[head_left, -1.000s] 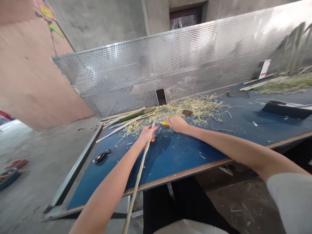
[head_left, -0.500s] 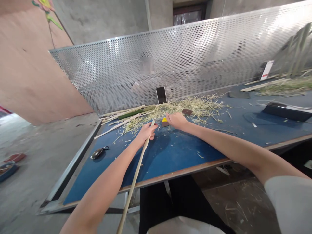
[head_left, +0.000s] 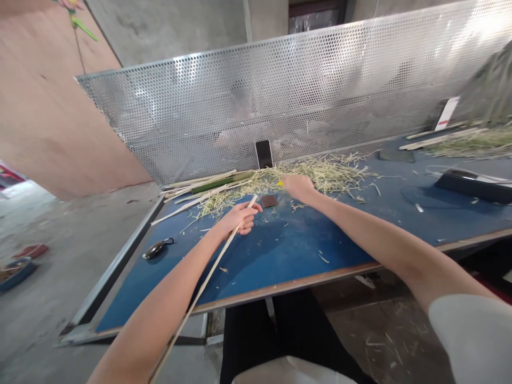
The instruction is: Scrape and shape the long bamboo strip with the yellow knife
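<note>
My left hand [head_left: 240, 216] is closed round the upper end of a long pale bamboo strip [head_left: 202, 290] that runs down past the front edge of the blue table [head_left: 280, 250]. My right hand [head_left: 298, 186] is closed on a small yellow object [head_left: 280, 183] whose tip just shows, at the near edge of a pile of bamboo shavings [head_left: 320, 173]. A small dark brown block [head_left: 269, 201] lies flat on the table between my two hands, touched by neither.
A phone [head_left: 264, 154] leans upright against the perforated metal screen [head_left: 280, 101]. Bamboo slats [head_left: 204, 188] lie left of the shavings. A black key fob [head_left: 154, 249] is near the left edge. A dark flat case [head_left: 472, 182] and more bamboo [head_left: 468, 141] sit far right.
My right hand has lifted away toward the shavings with the yellow object, which uncovers the dark block on the table. My left hand and the strip have shifted slightly toward me.
</note>
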Demonstrator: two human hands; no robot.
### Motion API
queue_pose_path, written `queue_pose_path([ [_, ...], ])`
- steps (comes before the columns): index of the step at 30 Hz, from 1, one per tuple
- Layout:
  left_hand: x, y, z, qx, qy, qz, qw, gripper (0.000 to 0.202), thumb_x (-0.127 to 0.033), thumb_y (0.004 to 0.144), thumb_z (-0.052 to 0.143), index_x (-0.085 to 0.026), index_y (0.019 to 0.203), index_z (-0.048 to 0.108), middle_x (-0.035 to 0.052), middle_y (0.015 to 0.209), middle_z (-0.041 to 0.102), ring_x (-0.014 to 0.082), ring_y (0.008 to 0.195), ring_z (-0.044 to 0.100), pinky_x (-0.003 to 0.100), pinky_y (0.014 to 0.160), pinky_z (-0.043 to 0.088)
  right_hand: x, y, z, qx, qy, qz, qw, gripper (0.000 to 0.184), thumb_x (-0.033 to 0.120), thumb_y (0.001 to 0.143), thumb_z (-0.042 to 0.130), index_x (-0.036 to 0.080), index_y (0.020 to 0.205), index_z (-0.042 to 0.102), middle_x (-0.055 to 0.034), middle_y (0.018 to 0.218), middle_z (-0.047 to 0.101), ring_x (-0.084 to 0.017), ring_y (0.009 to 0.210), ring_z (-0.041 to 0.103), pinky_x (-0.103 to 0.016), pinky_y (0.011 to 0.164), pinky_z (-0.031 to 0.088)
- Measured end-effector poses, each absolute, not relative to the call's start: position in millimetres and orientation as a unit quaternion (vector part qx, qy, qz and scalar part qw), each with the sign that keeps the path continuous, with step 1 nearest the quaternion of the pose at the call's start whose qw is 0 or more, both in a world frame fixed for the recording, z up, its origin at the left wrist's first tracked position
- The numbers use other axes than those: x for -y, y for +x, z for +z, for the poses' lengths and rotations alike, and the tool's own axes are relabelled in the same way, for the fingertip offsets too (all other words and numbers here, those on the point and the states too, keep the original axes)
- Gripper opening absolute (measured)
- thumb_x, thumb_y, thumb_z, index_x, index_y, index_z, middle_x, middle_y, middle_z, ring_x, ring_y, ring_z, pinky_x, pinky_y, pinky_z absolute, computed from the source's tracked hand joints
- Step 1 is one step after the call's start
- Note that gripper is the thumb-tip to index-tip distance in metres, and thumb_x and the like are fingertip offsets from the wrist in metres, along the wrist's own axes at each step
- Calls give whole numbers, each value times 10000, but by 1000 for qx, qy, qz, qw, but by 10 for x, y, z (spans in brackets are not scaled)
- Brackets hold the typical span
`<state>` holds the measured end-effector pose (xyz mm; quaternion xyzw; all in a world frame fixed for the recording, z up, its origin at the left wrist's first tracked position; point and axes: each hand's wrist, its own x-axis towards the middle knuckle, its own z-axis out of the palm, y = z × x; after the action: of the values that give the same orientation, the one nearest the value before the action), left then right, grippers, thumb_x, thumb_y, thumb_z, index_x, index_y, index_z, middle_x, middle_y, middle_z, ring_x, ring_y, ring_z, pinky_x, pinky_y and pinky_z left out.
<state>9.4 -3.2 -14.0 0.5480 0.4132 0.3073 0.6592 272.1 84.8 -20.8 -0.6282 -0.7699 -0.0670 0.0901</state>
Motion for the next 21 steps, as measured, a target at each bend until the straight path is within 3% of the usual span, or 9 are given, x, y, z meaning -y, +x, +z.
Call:
queue_pose_path([
  [5,86,125,-97,-347,566,289,689,188,-320,921,694,-185,1050,670,-124,397,343,77,293,272,181,342,287,-947,3088,-161,699,-684,-44,204,792,424,1129,97,63,1008,792,-257,965,763,-328,893,721,-415,820,496],
  [10,-55,10,-127,-324,524,272,740,228,-258,909,631,-173,1117,670,-125,392,330,92,284,269,192,365,332,-814,2852,-175,734,-632,-79,238,778,431,1130,113,94,931,786,-214,880,761,-300,834,703,-391,784,468],
  [13,-129,-53,-154,-314,503,259,762,263,-286,955,590,-160,1167,681,-112,398,328,110,297,290,209,383,369,-702,2695,-195,766,-598,-80,222,749,412,1130,124,89,963,780,-189,841,747,-270,787,681,-363,749,434],
  [21,-161,-46,-235,-320,517,222,763,398,-379,1055,521,-123,1332,650,-73,461,431,136,346,380,241,410,429,-510,2501,-247,847,-508,-114,105,611,276,1107,150,46,1334,668,-191,891,763,-280,787,682,-344,678,357],
])
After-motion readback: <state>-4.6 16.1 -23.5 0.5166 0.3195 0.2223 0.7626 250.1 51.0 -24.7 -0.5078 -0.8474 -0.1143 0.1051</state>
